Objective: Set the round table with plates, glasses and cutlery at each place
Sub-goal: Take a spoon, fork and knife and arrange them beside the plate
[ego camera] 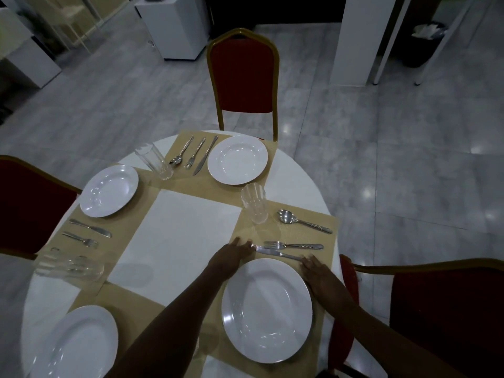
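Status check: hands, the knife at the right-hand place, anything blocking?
Both hands open: left hand at knife tip, right hand at handle. Knife flat between fork and plate. Nothing blocking.

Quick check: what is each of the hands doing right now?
Left hand: open, flat by the knife tip, holding nothing.
Right hand: open at the knife handle, no grip visible.

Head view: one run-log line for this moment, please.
stage: aligning steel table knife | left hand: blade end | right hand: handle end | white round plate: placed

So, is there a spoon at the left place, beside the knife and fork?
No, by the left plate lie only a knife and a fork.
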Demonstrator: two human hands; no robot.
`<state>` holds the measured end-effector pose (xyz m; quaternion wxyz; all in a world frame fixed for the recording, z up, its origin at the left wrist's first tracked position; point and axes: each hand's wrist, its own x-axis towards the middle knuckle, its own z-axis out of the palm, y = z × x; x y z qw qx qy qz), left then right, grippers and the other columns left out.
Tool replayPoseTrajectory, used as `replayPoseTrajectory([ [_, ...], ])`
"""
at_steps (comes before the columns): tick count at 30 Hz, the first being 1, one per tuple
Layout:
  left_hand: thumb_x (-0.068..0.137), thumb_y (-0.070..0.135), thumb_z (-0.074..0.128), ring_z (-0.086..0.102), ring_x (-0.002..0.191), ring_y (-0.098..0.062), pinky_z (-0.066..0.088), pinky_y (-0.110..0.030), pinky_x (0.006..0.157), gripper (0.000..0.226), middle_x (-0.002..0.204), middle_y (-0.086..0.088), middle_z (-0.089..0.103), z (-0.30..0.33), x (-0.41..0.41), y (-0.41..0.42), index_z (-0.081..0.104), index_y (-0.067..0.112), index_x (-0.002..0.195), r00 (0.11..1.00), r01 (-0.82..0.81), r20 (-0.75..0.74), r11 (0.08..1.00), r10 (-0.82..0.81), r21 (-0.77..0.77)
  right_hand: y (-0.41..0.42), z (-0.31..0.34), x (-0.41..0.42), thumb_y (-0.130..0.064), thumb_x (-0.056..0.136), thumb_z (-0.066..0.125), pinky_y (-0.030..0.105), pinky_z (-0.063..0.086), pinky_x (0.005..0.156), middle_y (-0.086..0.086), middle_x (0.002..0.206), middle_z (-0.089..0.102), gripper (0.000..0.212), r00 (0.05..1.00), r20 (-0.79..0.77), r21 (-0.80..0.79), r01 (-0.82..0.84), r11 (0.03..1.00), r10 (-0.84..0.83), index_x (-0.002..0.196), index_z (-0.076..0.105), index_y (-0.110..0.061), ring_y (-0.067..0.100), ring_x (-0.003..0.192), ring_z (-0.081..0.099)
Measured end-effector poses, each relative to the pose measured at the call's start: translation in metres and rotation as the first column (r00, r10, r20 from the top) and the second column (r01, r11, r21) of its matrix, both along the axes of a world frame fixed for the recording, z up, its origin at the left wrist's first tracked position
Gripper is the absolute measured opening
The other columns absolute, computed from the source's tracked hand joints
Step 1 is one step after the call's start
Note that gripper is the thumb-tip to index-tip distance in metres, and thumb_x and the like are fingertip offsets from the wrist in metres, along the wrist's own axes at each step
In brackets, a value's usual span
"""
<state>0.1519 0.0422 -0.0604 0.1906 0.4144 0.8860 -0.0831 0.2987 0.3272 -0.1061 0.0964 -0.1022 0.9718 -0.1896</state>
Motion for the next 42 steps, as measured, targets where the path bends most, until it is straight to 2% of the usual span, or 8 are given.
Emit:
replayPoseTrajectory([
  [2, 0.069, 0.041, 0.079, 0.071, 0.097, -0.021, 0.057, -0.024, 0.055, 0.055, 0.112, 0.005, 0.071, 0.008, -0.001, 0.006, 0.057, 0.025, 0.117, 0.999, 0.031, 0.016, 0.999, -0.032, 0.03, 0.0, 0.002, 0.003, -0.03, 0.091, 0.049, 0.042, 0.026, 0.113, -0.002, 0.153, 0.02, 0.062, 1.0, 0.007, 0.031, 0.023, 0.999, -0.023, 0.147, 0.025, -0.016, 0.025, 0.143, 0.021],
  [5, 0.061, 0.028, 0.087, 0.07, 0.099, -0.025, 0.059, -0.027, 0.055, 0.059, 0.113, 0.0, 0.07, 0.014, -0.002, 0.009, 0.062, 0.022, 0.114, 0.998, 0.023, 0.05, 0.997, -0.027, 0.07, 0.004, 0.003, 0.007, -0.024, 0.079, 0.064, 0.045, 0.049, 0.097, 0.003, 0.142, 0.045, 0.066, 0.998, 0.054, -0.024, 0.017, 1.0, -0.016, 0.14, 0.038, -0.013, 0.029, 0.128, 0.049],
  [10, 0.097, 0.012, 0.048, 0.023, 0.146, -0.029, 0.038, -0.045, 0.109, 0.051, 0.156, 0.0, 0.03, 0.028, 0.002, 0.024, 0.036, 0.02, 0.146, 0.982, -0.115, 0.165, 0.987, 0.095, 0.114, 0.008, 0.023, -0.002, -0.036, 0.101, 0.007, 0.034, 0.024, 0.115, 0.005, 0.143, 0.043, 0.055, 0.985, 0.06, 0.018, 0.164, 0.986, -0.165, 0.144, 0.031, -0.012, 0.025, 0.135, 0.04],
  [17, 0.1, 0.008, 0.036, 0.012, 0.149, -0.027, 0.031, -0.047, 0.114, 0.049, 0.158, 0.008, 0.023, 0.015, -0.003, 0.036, 0.033, 0.026, 0.145, 0.994, -0.02, 0.105, 0.997, 0.013, 0.074, -0.003, 0.026, -0.02, -0.053, 0.094, -0.003, 0.046, 0.049, 0.094, 0.015, 0.14, 0.05, 0.079, 0.974, 0.127, 0.182, 0.163, 0.97, -0.188, 0.136, 0.044, -0.005, 0.033, 0.125, 0.052],
  [23, 0.098, 0.017, 0.047, 0.011, 0.149, -0.029, 0.034, -0.052, 0.112, 0.045, 0.158, 0.003, 0.024, 0.016, -0.012, 0.042, 0.038, 0.02, 0.141, 0.998, -0.043, 0.046, 0.998, 0.041, 0.042, -0.018, 0.025, -0.014, -0.044, 0.063, 0.082, 0.043, 0.051, 0.09, 0.015, 0.129, 0.06, 0.078, 0.978, 0.153, 0.178, 0.113, 0.978, -0.141, 0.126, 0.057, -0.005, 0.032, 0.117, 0.059],
  [31, 0.096, 0.007, 0.043, 0.013, 0.148, -0.03, 0.03, -0.047, 0.114, 0.052, 0.16, 0.0, 0.019, 0.014, -0.006, 0.046, 0.03, 0.017, 0.146, 0.992, -0.124, 0.046, 0.989, 0.121, 0.08, -0.009, 0.028, -0.028, -0.042, 0.094, 0.023, 0.044, 0.048, 0.096, 0.011, 0.139, 0.051, 0.059, 0.969, 0.15, 0.162, 0.171, 0.972, -0.196, 0.133, 0.049, -0.007, 0.03, 0.127, 0.051],
  [36, 0.094, 0.001, 0.037, 0.012, 0.148, -0.03, 0.029, -0.044, 0.114, 0.056, 0.161, -0.002, 0.015, 0.011, -0.001, 0.053, 0.029, 0.017, 0.147, 0.989, -0.142, 0.055, 0.981, 0.136, 0.128, -0.001, 0.042, -0.069, -0.037, 0.096, 0.041, 0.046, 0.025, 0.114, 0.012, 0.157, 0.019, 0.063, 0.934, 0.157, 0.077, 0.312, 0.947, -0.321, 0.147, 0.022, -0.007, 0.031, 0.145, 0.017],
  [42, 0.092, 0.0, 0.034, 0.012, 0.148, -0.03, 0.034, -0.042, 0.11, 0.061, 0.161, -0.005, 0.013, 0.008, 0.001, 0.069, 0.023, 0.016, 0.15, 0.989, -0.135, 0.074, 0.979, 0.125, 0.151, 0.004, 0.031, -0.087, -0.038, 0.091, 0.053, 0.048, 0.026, 0.111, 0.016, 0.154, 0.026, 0.068, 0.936, 0.169, 0.1, 0.296, 0.95, -0.309, 0.144, 0.029, -0.002, 0.037, 0.141, 0.026],
])
